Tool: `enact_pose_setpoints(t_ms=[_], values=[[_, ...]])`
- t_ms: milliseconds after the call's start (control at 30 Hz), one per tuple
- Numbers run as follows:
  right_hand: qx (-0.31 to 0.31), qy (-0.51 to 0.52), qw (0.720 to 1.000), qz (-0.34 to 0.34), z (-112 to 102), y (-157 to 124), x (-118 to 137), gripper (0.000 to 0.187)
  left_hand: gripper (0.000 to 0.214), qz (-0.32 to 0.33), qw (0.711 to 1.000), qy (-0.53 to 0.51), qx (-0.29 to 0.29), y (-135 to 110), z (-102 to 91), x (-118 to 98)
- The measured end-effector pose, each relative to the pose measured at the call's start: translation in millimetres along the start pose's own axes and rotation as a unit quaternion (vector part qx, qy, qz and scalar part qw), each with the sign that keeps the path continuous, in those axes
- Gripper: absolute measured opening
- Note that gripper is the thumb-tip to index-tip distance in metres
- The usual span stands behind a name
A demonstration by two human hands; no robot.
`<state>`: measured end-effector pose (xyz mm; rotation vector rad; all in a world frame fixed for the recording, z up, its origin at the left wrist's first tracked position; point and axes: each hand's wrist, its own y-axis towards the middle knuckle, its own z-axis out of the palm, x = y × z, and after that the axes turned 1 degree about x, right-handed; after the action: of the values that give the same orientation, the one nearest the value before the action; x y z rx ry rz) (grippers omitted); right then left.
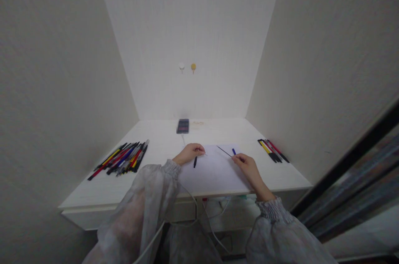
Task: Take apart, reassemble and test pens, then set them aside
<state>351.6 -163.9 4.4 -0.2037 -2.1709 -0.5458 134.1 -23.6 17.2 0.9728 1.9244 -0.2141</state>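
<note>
My right hand pinches one end of a thin dark pen refill, which points up and left over the white paper. Across from it, my left hand has its fingertips pressed together. A tiny pale tip pokes out there, too small to name. Just below the left fingers, a short black pen cap lies on the paper. Beyond the right fingertips is a short blue piece, which looks like a pen cap.
A heap of mixed pens lies at the table's left. Several pens rest side by side near the right wall. A phone-like dark device with a cable sits at the back. White cables hang below the table's front edge.
</note>
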Motion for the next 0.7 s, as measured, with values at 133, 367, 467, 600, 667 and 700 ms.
enact_pose_setpoints(t_ms=[133,367,467,600,667,700], values=[[-0.056,-0.076,0.995,0.003,1,2,0,0.026,0.011,0.036,0.995,0.069,0.067,4,9.9,-3],[-0.012,-0.321,0.946,-0.043,30,-13,23,0.024,0.011,0.032,0.976,0.173,0.129,14,21.8,-5],[-0.015,-0.381,0.923,-0.055,41,-19,27,0.024,0.011,0.026,0.971,0.197,0.136,14,25.0,-2],[-0.014,-0.414,0.908,-0.059,47,-22,26,0.024,0.013,0.033,0.970,0.204,0.130,14,28.0,-1],[-0.014,-0.421,0.905,-0.061,47,-23,26,0.025,0.014,0.041,0.970,0.207,0.120,13,27.9,-3],[-0.013,-0.422,0.904,-0.062,47,-23,27,0.025,0.014,0.048,0.970,0.209,0.113,12,27.4,-4]])
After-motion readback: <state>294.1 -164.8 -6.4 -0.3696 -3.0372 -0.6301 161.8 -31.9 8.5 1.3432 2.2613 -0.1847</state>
